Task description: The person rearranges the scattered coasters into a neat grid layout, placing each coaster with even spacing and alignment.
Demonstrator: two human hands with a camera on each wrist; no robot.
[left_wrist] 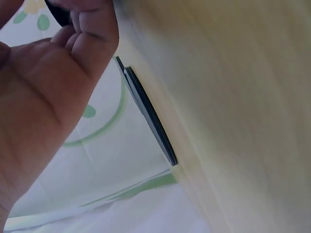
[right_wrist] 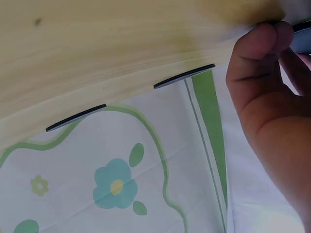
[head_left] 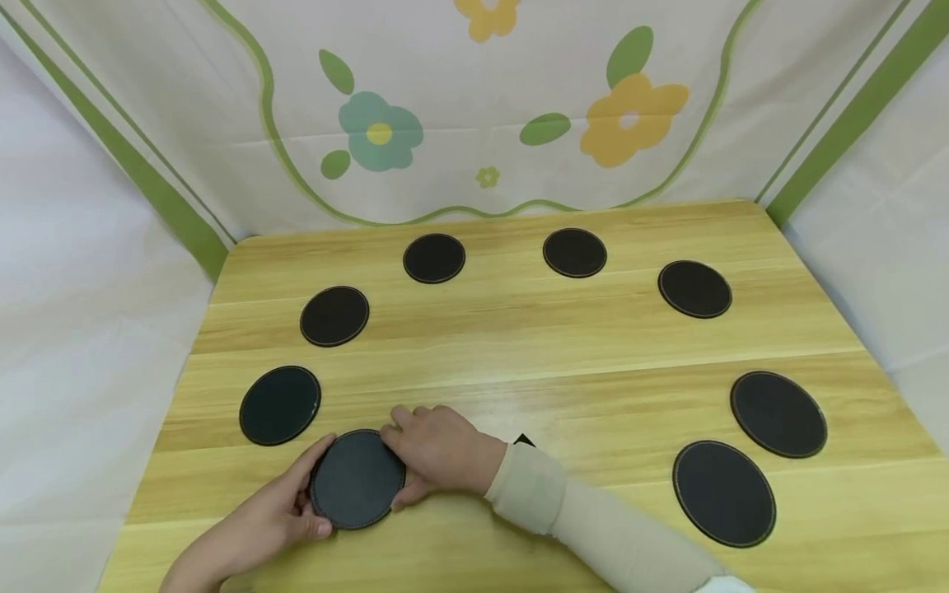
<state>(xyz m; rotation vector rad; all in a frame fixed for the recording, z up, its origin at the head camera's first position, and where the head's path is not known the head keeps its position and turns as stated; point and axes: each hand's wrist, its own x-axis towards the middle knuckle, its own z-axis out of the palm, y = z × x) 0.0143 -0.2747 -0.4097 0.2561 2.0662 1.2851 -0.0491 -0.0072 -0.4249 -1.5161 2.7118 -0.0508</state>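
Between my two hands is a round black coaster (head_left: 358,479) with stitching along its rim, at the lower left of the head view. My left hand (head_left: 267,515) grips its left edge, the thumb at the near side. On the opposite side my right hand (head_left: 445,453) holds the right edge between thumb and fingers. In the right wrist view, part of this coaster (right_wrist: 302,42) shows beyond the fingers. The left wrist view has a dark piece of it (left_wrist: 58,13) behind the curled fingers. Whether the coaster touches the table cannot be told.
Several more black coasters lie in an arc on the wooden table (head_left: 504,346), from the left one (head_left: 280,405) round to the near right one (head_left: 724,494). A small dark corner (head_left: 523,440) pokes out behind my right wrist. A flowered cloth (head_left: 460,107) hangs behind the table.
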